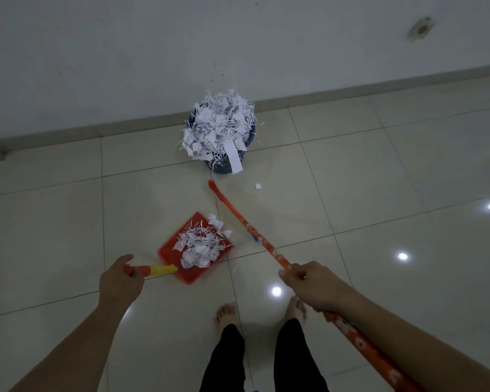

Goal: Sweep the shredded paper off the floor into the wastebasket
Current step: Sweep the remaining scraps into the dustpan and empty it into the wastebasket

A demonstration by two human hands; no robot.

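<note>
At lower left of the head view, the left hand [121, 281] comes in with its forearm and grips the end of the dustpan handle [153, 270], fingers curled round the orange part next to the yellow sleeve. Handle runs right into the orange dustpan [169, 251]. Pan sits low over or on the pale tiled floor [379, 179]; contact cannot be told. Pan holds a heap of shredded paper [200, 244], white strips and crumpled scraps, piled toward its right side. A few scraps sit at the far right corner of the pan, and thin loose strips lie on the tile just beside its right edge.

Centre, further away: a dark blue wastebasket [224, 168] stands on the floor near the base of the white wall [125, 52]. It is heaped above the rim with a white paper mound [219, 127], and one long strip hangs down its front. Only the lower front of the basket shows. One small white paper scrap [258, 186] lies alone on the tile, just right of the basket's foot.

Bottom centre: two bare feet [227, 314] and dark trouser legs.

Right of the pan: an orange patterned broom handle [269, 247] runs diagonally from lower right toward the basket. Its red far end lies near the basket, apart from it. The right hand [309, 284] grasps the handle mid-length, fingers wrapped round it. Bright light spots reflect on the tiles at right.
</note>
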